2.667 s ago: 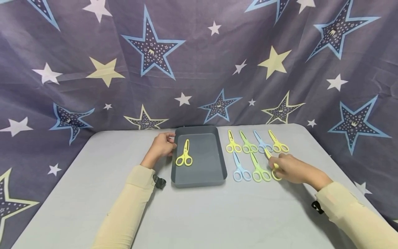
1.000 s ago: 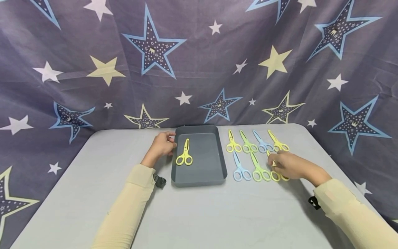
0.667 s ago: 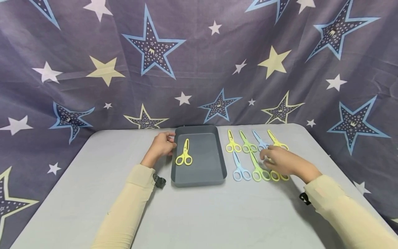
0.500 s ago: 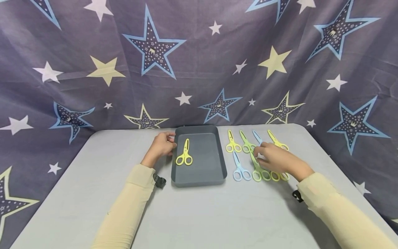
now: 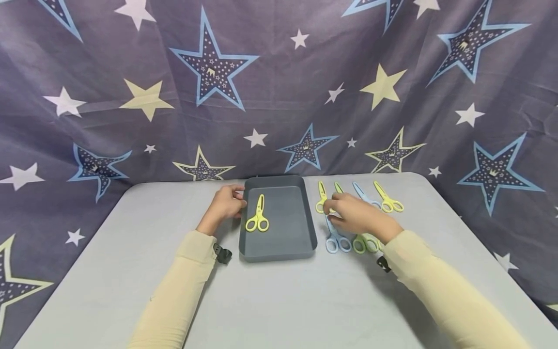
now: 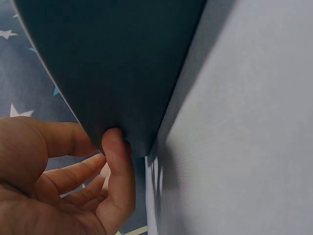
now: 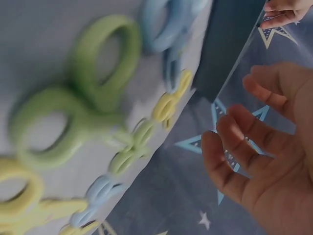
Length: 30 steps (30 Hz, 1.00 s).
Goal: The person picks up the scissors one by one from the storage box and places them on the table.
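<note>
The left hand (image 5: 226,202) holds the far left corner of the grey tray (image 5: 287,254); in the left wrist view its fingertips press the outer wall. One pair of yellow scissors (image 5: 259,214) lies inside the tray. To the right of the tray, the right hand (image 5: 355,213) hovers over two rows of children's scissors, its fingers loosely bent and holding nothing. Its fingertips are closest to the blue scissors (image 5: 333,236) and the yellow scissors (image 5: 321,194) at the left end. Green scissors (image 5: 366,238) in the front row are partly covered by the arm.
In the back row, green scissors (image 5: 338,187), blue scissors (image 5: 361,191) and another yellow pair of scissors (image 5: 387,199) lie along the table's (image 5: 283,310) far side. A star-patterned curtain (image 5: 279,97) hangs directly behind the table and tray.
The right hand has laid yellow scissors at the front row's right end and released them. Then it moved left across the rows. The left hand and tray stayed put.
</note>
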Each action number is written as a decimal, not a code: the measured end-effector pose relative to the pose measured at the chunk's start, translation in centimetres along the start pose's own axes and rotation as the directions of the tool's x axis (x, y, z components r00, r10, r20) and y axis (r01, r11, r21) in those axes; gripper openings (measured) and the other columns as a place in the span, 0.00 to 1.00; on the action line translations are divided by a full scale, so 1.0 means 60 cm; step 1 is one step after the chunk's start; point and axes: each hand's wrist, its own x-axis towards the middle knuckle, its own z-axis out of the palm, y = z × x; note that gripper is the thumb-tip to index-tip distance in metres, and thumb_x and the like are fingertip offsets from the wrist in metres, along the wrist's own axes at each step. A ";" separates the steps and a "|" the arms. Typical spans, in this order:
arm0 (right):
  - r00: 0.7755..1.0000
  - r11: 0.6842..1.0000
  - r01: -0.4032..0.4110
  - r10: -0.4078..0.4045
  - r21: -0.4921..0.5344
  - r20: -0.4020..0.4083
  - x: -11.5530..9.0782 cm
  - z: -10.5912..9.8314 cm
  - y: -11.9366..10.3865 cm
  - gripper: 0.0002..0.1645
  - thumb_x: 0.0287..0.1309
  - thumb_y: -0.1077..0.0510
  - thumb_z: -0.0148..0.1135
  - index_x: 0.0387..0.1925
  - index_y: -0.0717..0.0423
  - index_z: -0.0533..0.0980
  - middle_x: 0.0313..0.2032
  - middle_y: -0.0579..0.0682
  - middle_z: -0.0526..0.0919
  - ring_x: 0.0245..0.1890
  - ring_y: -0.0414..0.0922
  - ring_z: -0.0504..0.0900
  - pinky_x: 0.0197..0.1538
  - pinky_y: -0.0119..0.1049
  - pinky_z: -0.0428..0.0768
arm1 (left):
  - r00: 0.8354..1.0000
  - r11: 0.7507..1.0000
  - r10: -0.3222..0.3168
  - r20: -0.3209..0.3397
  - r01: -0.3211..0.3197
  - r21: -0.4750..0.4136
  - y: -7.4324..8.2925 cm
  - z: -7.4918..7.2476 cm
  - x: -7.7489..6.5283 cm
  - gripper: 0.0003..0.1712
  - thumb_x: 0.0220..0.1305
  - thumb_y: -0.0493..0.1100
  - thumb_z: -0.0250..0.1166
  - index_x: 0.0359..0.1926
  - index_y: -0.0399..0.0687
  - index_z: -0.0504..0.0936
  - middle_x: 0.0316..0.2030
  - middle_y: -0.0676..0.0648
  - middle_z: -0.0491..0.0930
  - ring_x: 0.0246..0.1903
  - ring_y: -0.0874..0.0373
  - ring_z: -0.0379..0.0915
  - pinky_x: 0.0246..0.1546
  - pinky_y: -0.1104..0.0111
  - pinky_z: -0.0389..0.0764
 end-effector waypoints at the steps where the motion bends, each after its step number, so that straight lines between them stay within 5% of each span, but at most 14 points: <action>1: 1.000 1.000 0.006 -0.006 -0.004 -0.004 0.007 0.001 -0.004 0.08 0.62 0.63 0.66 0.43 0.56 0.82 0.37 0.51 0.80 0.35 0.45 0.79 0.39 0.41 0.83 | 1.000 1.000 -0.003 0.001 0.003 0.000 -0.001 0.000 0.001 0.32 0.63 0.31 0.64 0.69 0.36 0.72 0.49 0.36 0.78 0.37 0.49 0.82 0.28 0.65 0.91; 14: 0.998 0.998 0.004 0.000 -0.058 0.064 0.097 0.008 -0.058 0.11 0.68 0.56 0.63 0.50 0.52 0.80 0.43 0.51 0.80 0.38 0.46 0.79 0.42 0.40 0.83 | 1.000 1.000 0.000 0.005 0.000 -0.004 -0.005 -0.003 0.000 0.32 0.64 0.31 0.63 0.70 0.36 0.72 0.50 0.35 0.78 0.37 0.49 0.82 0.28 0.65 0.91; 21: 0.995 0.996 0.072 -0.068 -0.055 0.069 0.130 0.019 -0.085 0.13 0.70 0.52 0.63 0.50 0.53 0.81 0.46 0.52 0.82 0.44 0.49 0.81 0.51 0.44 0.83 | 1.000 1.000 0.000 0.001 0.000 -0.006 -0.003 -0.002 0.000 0.32 0.63 0.31 0.63 0.69 0.36 0.73 0.49 0.36 0.78 0.35 0.50 0.82 0.28 0.65 0.90; 30: 0.990 0.995 0.065 -0.055 -0.072 0.133 0.170 0.040 -0.104 0.19 0.71 0.46 0.62 0.56 0.51 0.80 0.49 0.50 0.81 0.48 0.49 0.80 0.58 0.46 0.80 | 1.000 1.000 -0.011 0.011 0.011 -0.002 -0.002 -0.001 0.000 0.32 0.64 0.31 0.63 0.70 0.37 0.72 0.51 0.35 0.78 0.36 0.49 0.83 0.28 0.65 0.91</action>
